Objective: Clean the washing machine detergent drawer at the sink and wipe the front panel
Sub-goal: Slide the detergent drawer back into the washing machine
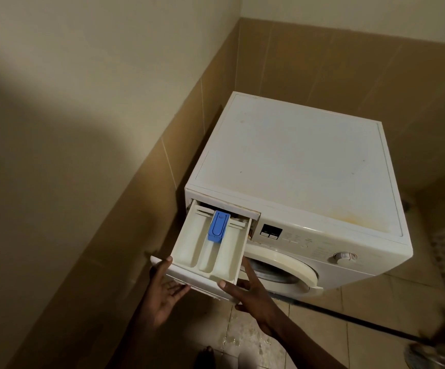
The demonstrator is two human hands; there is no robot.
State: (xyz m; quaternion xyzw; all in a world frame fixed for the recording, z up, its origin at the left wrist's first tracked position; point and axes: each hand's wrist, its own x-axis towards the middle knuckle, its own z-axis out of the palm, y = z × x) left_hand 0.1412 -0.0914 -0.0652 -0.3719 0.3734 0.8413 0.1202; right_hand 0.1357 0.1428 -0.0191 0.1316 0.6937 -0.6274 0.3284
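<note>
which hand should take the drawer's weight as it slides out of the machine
Left, likely: the left hand lies palm up beneath the front of the detergent drawer, thumb over its rim, cupping it from below. The right hand only pinches the right front corner from the side.

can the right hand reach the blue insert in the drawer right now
Probably yes: the drawer is pulled out, the blue insert lies uncovered, and the right hand holds the drawer's front corner nearby.

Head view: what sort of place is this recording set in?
Probably a home laundry or bathroom corner: a white front-loading washing machine stands in a corner of tiled walls on a tiled floor; the left hand and right hand hold its pulled-out detergent drawer.
</note>
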